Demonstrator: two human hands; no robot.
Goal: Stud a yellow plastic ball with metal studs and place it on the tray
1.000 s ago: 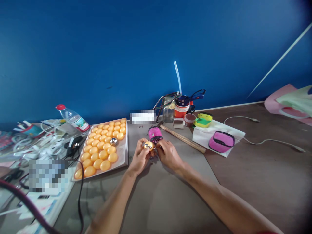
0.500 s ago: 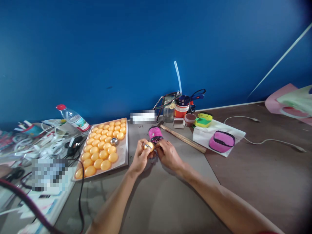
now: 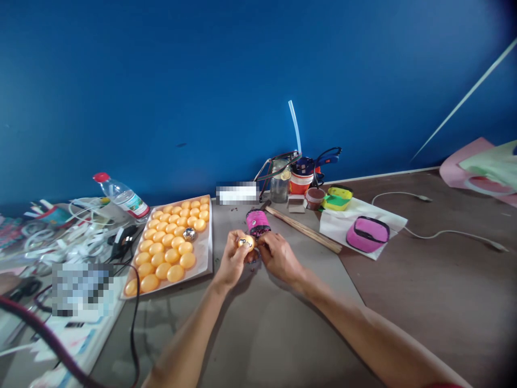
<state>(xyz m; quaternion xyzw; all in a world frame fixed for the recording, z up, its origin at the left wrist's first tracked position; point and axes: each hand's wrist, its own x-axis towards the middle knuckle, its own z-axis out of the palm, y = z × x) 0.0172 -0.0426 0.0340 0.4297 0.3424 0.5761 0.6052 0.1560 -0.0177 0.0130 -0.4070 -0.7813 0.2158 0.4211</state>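
Observation:
In the middle of the grey mat, my left hand (image 3: 232, 264) is closed around a small orange ball (image 3: 246, 242) with dark and silvery marks on its upper side. My right hand (image 3: 280, 257) is close beside the ball, thumb and fingers pinched together; whatever they hold is too small or hidden. Just beyond both hands is a pink container (image 3: 257, 220) with a dark rim and dark bits at its near opening. A tray (image 3: 205, 253) to the left carries rows of similar orange balls (image 3: 162, 271) and one silvery patterned ball (image 3: 189, 234).
A wooden strip (image 3: 305, 230) lies to the right of the pink container. Behind it stand a glass jar (image 3: 279, 188) and a brown tub (image 3: 315, 199). A pink dish (image 3: 367, 235) rests on white paper. A bottle (image 3: 128, 200) leans among cables at left.
Both hands stay in almost the same place around the orange ball, which looks slightly turned. Nothing else has visibly moved.

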